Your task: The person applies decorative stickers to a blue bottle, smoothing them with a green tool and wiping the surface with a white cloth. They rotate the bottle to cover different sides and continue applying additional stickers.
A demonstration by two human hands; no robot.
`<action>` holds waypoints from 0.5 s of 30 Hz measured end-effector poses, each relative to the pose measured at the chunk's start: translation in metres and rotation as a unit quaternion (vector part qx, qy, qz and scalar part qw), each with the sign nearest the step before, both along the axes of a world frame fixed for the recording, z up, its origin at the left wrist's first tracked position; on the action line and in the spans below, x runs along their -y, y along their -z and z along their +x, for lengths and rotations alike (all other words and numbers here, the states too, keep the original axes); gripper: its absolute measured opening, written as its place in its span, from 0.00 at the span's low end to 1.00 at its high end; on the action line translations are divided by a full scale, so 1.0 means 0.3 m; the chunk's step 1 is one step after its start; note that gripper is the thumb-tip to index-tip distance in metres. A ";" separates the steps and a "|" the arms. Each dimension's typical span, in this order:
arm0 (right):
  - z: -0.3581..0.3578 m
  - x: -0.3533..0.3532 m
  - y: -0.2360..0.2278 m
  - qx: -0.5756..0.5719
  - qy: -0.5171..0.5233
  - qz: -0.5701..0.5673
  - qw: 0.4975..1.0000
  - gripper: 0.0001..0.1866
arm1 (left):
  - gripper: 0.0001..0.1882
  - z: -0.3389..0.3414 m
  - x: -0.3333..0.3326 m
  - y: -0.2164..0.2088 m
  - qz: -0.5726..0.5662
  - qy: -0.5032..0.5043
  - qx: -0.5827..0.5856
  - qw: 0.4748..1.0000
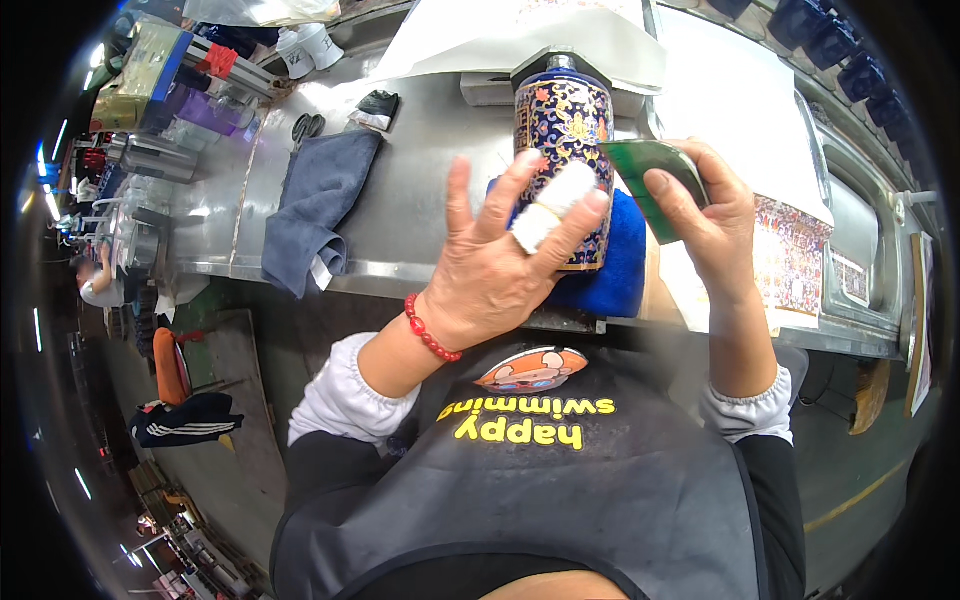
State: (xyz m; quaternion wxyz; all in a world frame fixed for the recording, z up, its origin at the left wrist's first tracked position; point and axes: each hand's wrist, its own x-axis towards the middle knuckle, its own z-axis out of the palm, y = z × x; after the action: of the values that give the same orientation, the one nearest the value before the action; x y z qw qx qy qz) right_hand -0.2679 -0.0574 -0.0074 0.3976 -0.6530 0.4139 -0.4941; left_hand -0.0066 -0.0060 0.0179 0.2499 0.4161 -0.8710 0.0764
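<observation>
A dark blue bottle (pixel 570 125) with a colourful floral pattern lies on a blue cloth (pixel 625 255) at the bench's near edge, its neck end against a dark angular holder (pixel 561 58). My left hand (pixel 510 240) is over the bottle's left side, fingers spread, with white wraps on some fingers and a red bead bracelet at the wrist. Whether its palm touches the bottle is hidden. To the bottle's right, my right hand (pixel 715 215) pinches a thin green scraper (pixel 645 180) between thumb and fingers, its edge close to the bottle.
A grey-blue cloth (pixel 318 190) hangs over the metal bench's (pixel 430 130) front edge, with scissors (pixel 307 128) and a small black packet (pixel 377 108) behind it. Patterned printed sheets (pixel 790 250) lie on the right beside a metal basin (pixel 860 230). Two white containers (pixel 308 50) stand at the far left.
</observation>
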 end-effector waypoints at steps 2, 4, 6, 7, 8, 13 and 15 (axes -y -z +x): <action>0.022 0.000 -0.002 -0.007 0.016 0.023 1.000 0.13 | 0.29 -0.016 0.007 0.000 -0.049 0.023 0.056 0.997; 0.058 0.011 -0.027 -0.009 0.029 -0.032 0.999 0.14 | 0.28 -0.016 -0.007 0.011 -0.028 0.073 0.065 0.995; 0.093 0.013 -0.073 -0.158 0.054 -0.255 0.952 0.14 | 0.31 -0.014 -0.032 0.039 -0.035 0.055 -0.052 0.997; 0.105 0.005 -0.102 -0.229 0.040 -0.330 0.915 0.14 | 0.33 -0.008 -0.043 0.056 -0.031 0.044 -0.101 0.993; 0.111 -0.016 -0.131 -0.284 -0.021 -0.378 0.881 0.17 | 0.42 0.018 -0.056 0.065 0.032 0.000 -0.150 0.988; 0.121 -0.030 -0.208 -0.091 -0.300 -0.183 0.932 0.15 | 0.50 0.051 -0.040 0.109 0.095 -0.071 -0.164 0.979; 0.138 0.002 -0.195 -0.067 -0.062 -0.146 0.985 0.15 | 0.50 0.053 -0.035 0.090 0.075 -0.073 -0.129 0.986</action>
State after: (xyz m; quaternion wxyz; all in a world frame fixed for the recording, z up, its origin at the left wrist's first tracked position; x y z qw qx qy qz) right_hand -0.2264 -0.0579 0.0511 0.2990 -0.7601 0.3217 -0.4789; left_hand 0.0093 0.0046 -0.0091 0.3218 0.5026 -0.8020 -0.0253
